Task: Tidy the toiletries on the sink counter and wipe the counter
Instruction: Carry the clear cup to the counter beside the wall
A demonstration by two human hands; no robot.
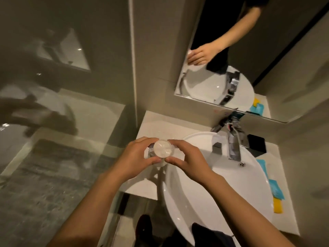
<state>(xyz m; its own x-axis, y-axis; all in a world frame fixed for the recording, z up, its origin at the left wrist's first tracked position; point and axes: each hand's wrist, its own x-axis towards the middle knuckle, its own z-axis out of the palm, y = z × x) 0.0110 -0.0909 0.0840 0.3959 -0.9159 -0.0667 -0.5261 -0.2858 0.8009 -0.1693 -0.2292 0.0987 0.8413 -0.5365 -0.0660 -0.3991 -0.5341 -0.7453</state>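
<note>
Head view is showing one clear tumbler (161,152) just left of the basin (213,184), over the counter (160,125); whether it is resting on the counter or raised off it cannot be told.

Left hand (137,157) is cupping the tumbler's left side, thumb and fingers curled round the rim. Right hand (187,158) is pinching the right side of the same rim. Both hands are grasping it; neither is free.

Handling judgement: the tumbler is looking rigid and thin-walled, glass or hard plastic, not distinguishable. A crinkled clear wrap seems to be clinging round it, so the surface is probably slick. Likely light, breakable if knocked against the basin. Safer hold: round the wall below the rim, not the wrap.

Count, moving right from the basin's left edge: one tumbler, one basin, one chrome tap (233,141) behind the basin, one black holder (257,145) right of the tap, two blue packets (276,190) along the basin's right rim, one yellow packet (278,206) nearest the basin's front right.

No cloth visible.
</note>
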